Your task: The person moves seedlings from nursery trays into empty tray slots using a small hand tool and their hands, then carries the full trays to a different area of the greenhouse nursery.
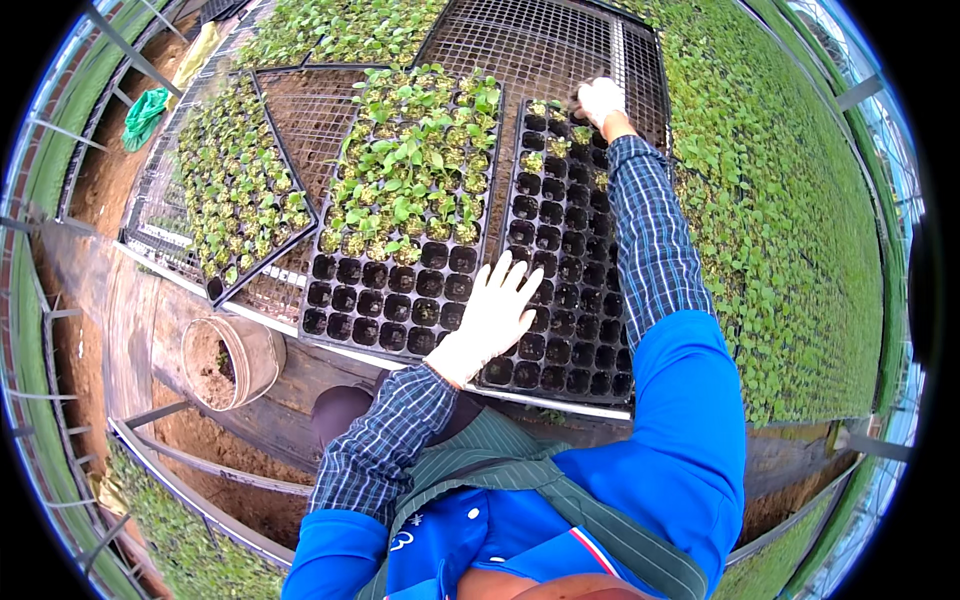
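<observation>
Before me lie two black plastic plug trays. The right-hand tray point(551, 259) has mostly vacant cells, with a few small seedlings point(534, 161) at its far end. My left hand point(491, 319), in a pale glove, is spread flat over the near left side of that tray, fingers apart and holding nothing. At its far right corner is my right hand point(600, 101), gloved, with fingers curled and dark at the tips; whether a plug is between them is hidden. The middle tray point(375, 300) carries leafy seedlings point(420, 150) in its far cells; several near rows hold none.
A tilted seedling tray point(240, 187) lies at left on the wire mesh bench point(307, 112). Beyond the right tray is a dark grid tray point(525, 34). Dense seedlings point(795, 225) cover the right side. A soil-stained bucket point(262, 360) stands below the bench's front edge.
</observation>
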The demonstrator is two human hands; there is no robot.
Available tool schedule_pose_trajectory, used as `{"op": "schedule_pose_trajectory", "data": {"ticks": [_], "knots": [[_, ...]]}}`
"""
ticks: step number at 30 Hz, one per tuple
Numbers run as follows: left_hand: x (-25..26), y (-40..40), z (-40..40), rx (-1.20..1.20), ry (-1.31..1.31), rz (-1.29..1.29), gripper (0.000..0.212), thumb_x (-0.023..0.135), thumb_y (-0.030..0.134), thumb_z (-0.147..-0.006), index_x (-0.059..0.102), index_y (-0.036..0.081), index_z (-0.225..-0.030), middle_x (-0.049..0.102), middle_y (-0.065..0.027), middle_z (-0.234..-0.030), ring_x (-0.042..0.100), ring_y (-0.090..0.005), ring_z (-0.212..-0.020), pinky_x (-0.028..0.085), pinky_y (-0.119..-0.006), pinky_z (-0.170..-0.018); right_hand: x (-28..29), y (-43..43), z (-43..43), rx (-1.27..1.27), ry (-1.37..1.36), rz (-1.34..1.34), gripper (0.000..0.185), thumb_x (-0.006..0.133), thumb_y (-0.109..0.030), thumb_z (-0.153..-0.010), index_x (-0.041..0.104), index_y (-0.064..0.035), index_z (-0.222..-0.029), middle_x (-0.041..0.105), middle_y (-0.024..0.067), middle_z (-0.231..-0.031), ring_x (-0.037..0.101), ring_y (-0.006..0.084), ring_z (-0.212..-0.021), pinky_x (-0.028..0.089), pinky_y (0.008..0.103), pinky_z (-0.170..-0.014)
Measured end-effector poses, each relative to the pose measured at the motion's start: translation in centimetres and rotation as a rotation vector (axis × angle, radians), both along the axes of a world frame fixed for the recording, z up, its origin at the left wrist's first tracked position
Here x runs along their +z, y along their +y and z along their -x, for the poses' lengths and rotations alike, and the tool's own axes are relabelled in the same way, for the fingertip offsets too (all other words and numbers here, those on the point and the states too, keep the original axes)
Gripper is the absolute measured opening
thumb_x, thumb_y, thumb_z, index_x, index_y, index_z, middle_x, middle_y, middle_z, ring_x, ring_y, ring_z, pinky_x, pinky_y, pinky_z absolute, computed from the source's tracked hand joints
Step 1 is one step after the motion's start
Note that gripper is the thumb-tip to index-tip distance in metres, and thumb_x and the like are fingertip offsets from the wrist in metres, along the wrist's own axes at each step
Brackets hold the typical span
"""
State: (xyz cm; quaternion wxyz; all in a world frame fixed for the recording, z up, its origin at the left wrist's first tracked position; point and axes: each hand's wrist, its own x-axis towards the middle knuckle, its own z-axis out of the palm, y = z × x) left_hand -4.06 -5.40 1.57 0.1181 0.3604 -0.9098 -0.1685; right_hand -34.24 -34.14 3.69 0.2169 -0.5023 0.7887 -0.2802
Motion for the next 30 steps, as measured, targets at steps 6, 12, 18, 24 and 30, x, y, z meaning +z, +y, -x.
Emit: {"op": "schedule_pose_trajectory", "data": {"ticks": [6,12,18,24,30], "knots": [[-0.8,0.1,-0.8,0.038,0.009,0.0,0.059,0.059,0.032,-0.082,0.04,0.012,-0.135,0.043,-0.0137,-0.133,0.03,-0.0351,-0.131,0.027,-0.048,-0.105,1.5,2.3,-1.8,-0.189,-0.638,0.203,0.03,0.044,-0.013,-0.09,0.049,0.0114,-0.107,0.067,0.0233,-0.084,0.065,0.0234,-0.055,0.044,0.0248,-0.038],[-1.3,-0.5,-0.6,-0.033,0.112,-0.007,0.059,0.055,0.038,-0.084,0.04,0.012,-0.135,0.04,-0.0145,-0.136,0.029,-0.0349,-0.131,0.028,-0.046,-0.105,1.9,2.4,2.1,-0.158,-0.675,0.205,0.028,0.046,-0.016,-0.091,0.054,0.006,-0.106,0.065,0.0227,-0.09,0.064,0.0245,-0.058,0.049,0.0247,-0.043],[1.2,1.0,-6.6,0.035,0.378,-0.076,0.055,0.053,0.029,-0.088,0.038,0.01,-0.137,0.034,-0.0163,-0.142,0.026,-0.0347,-0.134,0.024,-0.047,-0.108,5.7,3.1,-8.5,0.356,-0.742,0.203,0.037,0.053,-0.027,-0.091,0.054,0.0029,-0.113,0.065,0.0204,-0.093,0.064,0.0193,-0.069,0.053,0.0277,-0.061],[4.2,2.1,-22.3,0.613,0.531,0.224,0.035,0.058,0.011,-0.079,0.058,0.004,-0.113,0.059,-0.0158,-0.112,0.053,-0.0332,-0.106,0.041,-0.043,-0.092,7.4,7.2,-29.5,0.676,-0.953,0.042,0.036,0.046,-0.019,-0.09,0.053,0.0076,-0.113,0.065,0.0222,-0.096,0.065,0.0241,-0.073,0.053,0.0285,-0.067],[0.3,4.3,-36.4,1.115,0.288,0.473,0.037,0.058,0.014,-0.08,0.057,0.005,-0.116,0.057,-0.0166,-0.116,0.052,-0.0333,-0.107,0.039,-0.042,-0.094,4.4,11.7,-49.1,0.895,-1.05,-0.09,0.038,0.045,-0.02,-0.09,0.052,0.0091,-0.114,0.064,0.0231,-0.099,0.066,0.0262,-0.08,0.053,0.0316,-0.071]]}}
